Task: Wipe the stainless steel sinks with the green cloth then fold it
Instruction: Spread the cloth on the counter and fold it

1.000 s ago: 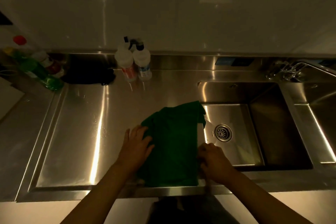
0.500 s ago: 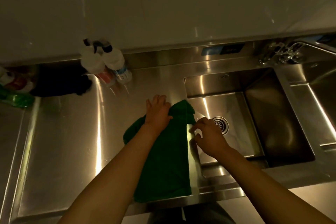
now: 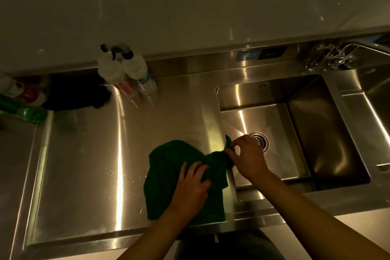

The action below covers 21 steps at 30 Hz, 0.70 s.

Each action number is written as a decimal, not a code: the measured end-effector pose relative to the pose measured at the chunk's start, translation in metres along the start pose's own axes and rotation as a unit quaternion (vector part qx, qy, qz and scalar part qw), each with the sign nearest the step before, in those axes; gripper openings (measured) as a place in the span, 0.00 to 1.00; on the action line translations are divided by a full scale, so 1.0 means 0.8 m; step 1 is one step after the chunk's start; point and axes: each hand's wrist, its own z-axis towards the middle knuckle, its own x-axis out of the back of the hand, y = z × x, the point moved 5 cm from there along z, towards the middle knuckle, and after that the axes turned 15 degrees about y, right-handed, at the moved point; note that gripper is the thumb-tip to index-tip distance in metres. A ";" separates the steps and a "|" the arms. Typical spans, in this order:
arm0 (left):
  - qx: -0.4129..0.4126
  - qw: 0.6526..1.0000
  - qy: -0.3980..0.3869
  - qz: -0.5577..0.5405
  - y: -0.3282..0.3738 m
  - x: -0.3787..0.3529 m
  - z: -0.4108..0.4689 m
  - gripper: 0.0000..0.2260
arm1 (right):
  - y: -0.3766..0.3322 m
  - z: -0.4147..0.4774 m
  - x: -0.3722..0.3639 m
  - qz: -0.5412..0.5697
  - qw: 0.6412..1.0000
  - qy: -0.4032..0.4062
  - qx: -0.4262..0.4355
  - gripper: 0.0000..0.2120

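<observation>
The green cloth (image 3: 162, 167) lies on the steel draining board (image 3: 84, 154), low in the view at about six o'clock from the middle, with its near edge close to the board's front lip and its right-hand side drawn up into a bunched tail at the sink's left rim. The left hand (image 3: 193, 188) rests flat on the cloth's middle with its fingers spread and straight, pressing the fabric down and gripping nothing. At two o'clock from that hand, the right hand (image 3: 247, 158) pinches the bunched corner between thumb and fingertips just over the basin's edge, and its other fingers are curled above the pinch. The sink (image 3: 253, 97) opens at three o'clock from the cloth, and its round drain (image 3: 260, 141) shows partly behind the right hand's knuckles. A second basin (image 3: 377, 101) sits beyond it at the frame's right edge, and a chrome tap (image 3: 333, 57) stands on the back ledge at one o'clock from the first sink. Two spray bottles (image 3: 126, 69) stand touching each other at eleven o'clock from the cloth, against the back wall. A dark rag (image 3: 73, 93) lies at ten o'clock, and beside it, at the left edge, are a green bottle (image 3: 23, 111) and red-and-white bottles (image 3: 25, 93), blurred.
</observation>
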 end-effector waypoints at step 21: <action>0.052 0.996 -0.046 -0.047 -0.009 -0.024 0.140 0.07 | 0.066 -0.078 -0.039 0.029 0.986 -0.046 -0.157 0.10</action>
